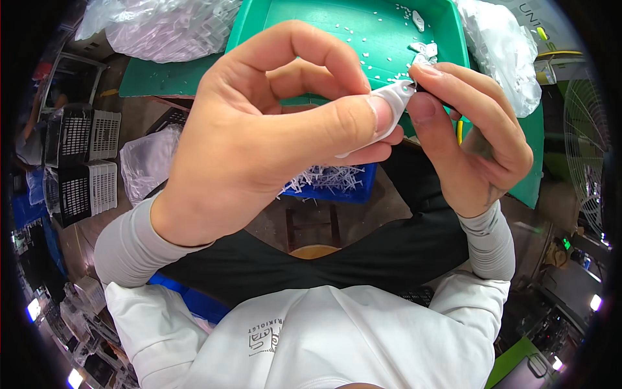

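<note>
My left hand point(259, 123) is closed, pinching a smooth white plastic part point(396, 97) between thumb and fingers. The part is narrow, with a small hole near its pointed end, and it is held tilted up to the right. At that tip, my right hand point(473, 123) has thumb and forefinger pressed together on something small and dark, mostly hidden by the fingers. A yellow strip point(460, 131) shows below the right fingers; whether it belongs to the dark thing I cannot tell. Beyond both hands lies a green tray point(324, 19) with several white plastic pieces point(424, 50) and small white bits.
Beneath my hands, a blue bin point(368, 185) holds many thin white plastic scraps point(327, 178). Clear plastic bags point(168, 29) flank the tray, another point(502, 58) on its right. Crates point(87, 136) stand at left on the floor, and a large fan point(586, 142) at right.
</note>
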Action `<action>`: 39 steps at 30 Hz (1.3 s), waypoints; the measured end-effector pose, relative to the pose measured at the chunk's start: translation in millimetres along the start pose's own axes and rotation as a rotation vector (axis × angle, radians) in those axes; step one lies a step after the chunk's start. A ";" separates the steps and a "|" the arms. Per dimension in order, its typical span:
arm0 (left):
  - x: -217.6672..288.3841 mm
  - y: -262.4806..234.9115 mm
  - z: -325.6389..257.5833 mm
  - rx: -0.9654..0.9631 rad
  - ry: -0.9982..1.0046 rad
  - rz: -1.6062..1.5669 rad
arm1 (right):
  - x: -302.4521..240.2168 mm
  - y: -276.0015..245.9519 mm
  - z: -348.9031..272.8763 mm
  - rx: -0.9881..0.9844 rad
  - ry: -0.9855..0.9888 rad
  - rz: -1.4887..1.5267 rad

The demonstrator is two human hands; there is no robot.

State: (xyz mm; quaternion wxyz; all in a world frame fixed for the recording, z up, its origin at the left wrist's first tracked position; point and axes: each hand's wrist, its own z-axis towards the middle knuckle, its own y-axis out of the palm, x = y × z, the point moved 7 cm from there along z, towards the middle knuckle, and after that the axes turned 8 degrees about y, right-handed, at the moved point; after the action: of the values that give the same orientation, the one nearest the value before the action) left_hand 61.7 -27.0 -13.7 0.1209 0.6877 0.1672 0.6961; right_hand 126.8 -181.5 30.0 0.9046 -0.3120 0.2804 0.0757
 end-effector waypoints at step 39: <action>-54.7 32.6 217.3 -0.338 0.613 1.387 | 5.0 61.7 -15.5 -0.486 0.168 0.248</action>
State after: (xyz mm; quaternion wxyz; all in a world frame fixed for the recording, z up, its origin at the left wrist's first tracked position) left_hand 281.9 -64.1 -51.2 -0.2906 0.3841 -0.3838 0.7879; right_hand 104.6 -142.2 -15.0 0.7607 -0.4881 0.3642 0.2246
